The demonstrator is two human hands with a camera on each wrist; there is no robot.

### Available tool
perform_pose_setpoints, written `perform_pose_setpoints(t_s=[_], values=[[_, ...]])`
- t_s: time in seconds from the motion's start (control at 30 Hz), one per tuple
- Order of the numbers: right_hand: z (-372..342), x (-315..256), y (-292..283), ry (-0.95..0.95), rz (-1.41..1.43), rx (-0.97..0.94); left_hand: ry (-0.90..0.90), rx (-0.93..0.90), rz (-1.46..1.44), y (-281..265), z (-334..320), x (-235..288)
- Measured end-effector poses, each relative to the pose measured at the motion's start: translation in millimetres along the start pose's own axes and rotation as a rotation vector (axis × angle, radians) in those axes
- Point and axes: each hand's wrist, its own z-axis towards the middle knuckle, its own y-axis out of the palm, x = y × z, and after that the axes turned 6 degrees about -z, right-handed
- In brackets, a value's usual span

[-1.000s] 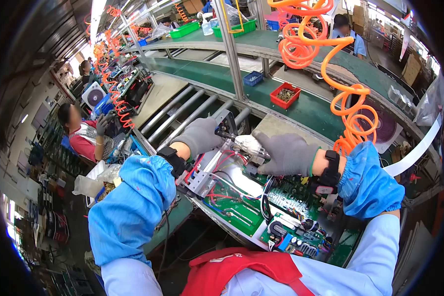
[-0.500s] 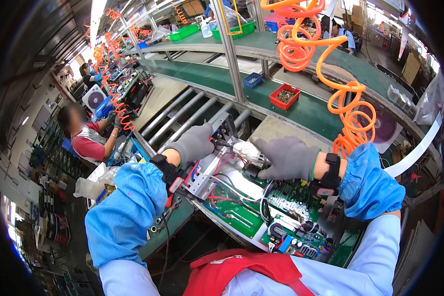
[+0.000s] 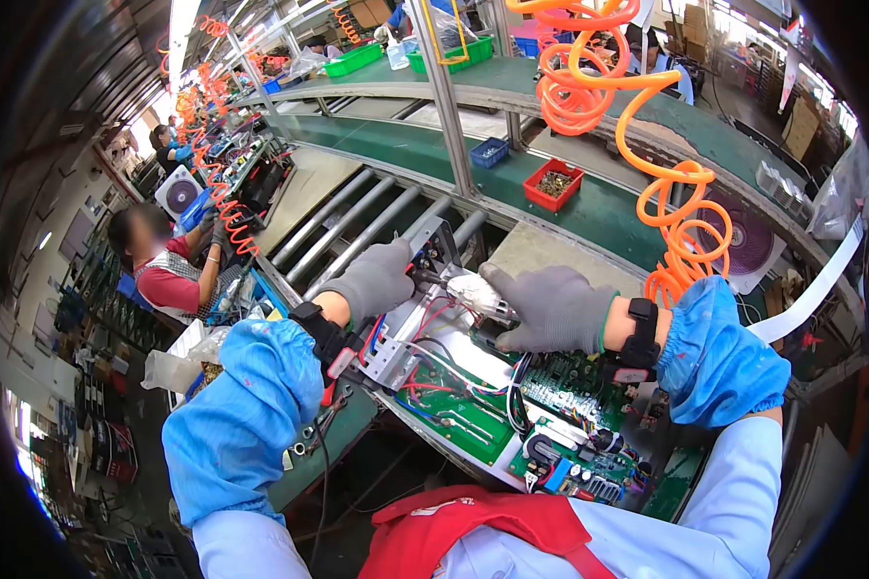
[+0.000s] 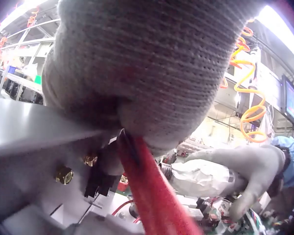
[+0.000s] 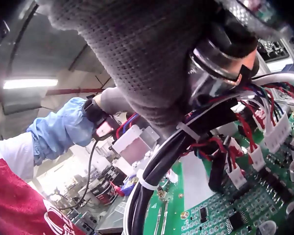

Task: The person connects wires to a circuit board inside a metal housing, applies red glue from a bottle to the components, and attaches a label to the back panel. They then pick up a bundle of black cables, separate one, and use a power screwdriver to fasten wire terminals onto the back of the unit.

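"Hands?"
"Mid-frame: we see left hand [image 3: 375,282] curled round red handle [image 4: 156,193], right hand [image 3: 558,309] gripping white-wrapped tool [image 3: 475,292]."
"Risk?"
"We'd guess a tilted tool slips, scratching metal plate [image 3: 439,243]."

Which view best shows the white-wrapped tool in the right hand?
Left wrist: the white-wrapped tool in the right hand shows large and side-on there, its creases clear. The head view shows it smaller, from above. In the right wrist view, I cannot tell whether the metal fitting belongs to it.
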Motion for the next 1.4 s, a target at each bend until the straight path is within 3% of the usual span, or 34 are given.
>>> perform_pose_setpoints(t_s=[0.3,0.43,0.47,0.5,0.6,0.67,0.73,0.8,0.97,1.1,1.27,1.33,1.4], values=[[-3,0,-4,0.013,0.004,0.017,-0.038,-0.053,-0.05,0,-1,-6],[-17,7,-34,0.109,0.132,-0.106,-0.039,-0.147,-0.113,-16,-32,-12],[-20,16,-41,0.149,0.077,-0.061,0.048,-0.157,-0.195,-8,-37,-34],[-21,28,-47,0.194,0.017,-0.018,-0.002,-0.185,-0.291,-18,-54,-28],[-22,85,-51,0.322,-0.028,0.178,0.11,-0.168,-0.622,-11,-91,-42],[-31,108,-77,0.516,0.147,0.174,0.052,-0.07,-0.571,2,-111,-48],[-28,188,-72,0.558,-0.022,0.356,0.04,0.023,-0.576,15,-114,-54],[-34,231,-89,0.699,-0.073,0.305,0.072,0.087,-0.592,20,-113,-55],[-10,259,-143,1.078,0.014,-0.145,0.072,0.109,-0.705,29,-106,-57],[7,325,-130,1.047,-0.137,-0.109,0.046,0.154,-0.65,26,-105,-54],[8,402,-101,0.933,-0.324,0.098,0.104,0.292,-0.615,36,-113,-56],[10,438,-82,0.863,-0.401,0.186,-0.022,0.337,-0.885,47,-127,-54],[22,469,-68,0.797,-0.45,0.264,0.0,0.513,-0.95,84,-146,-72]])
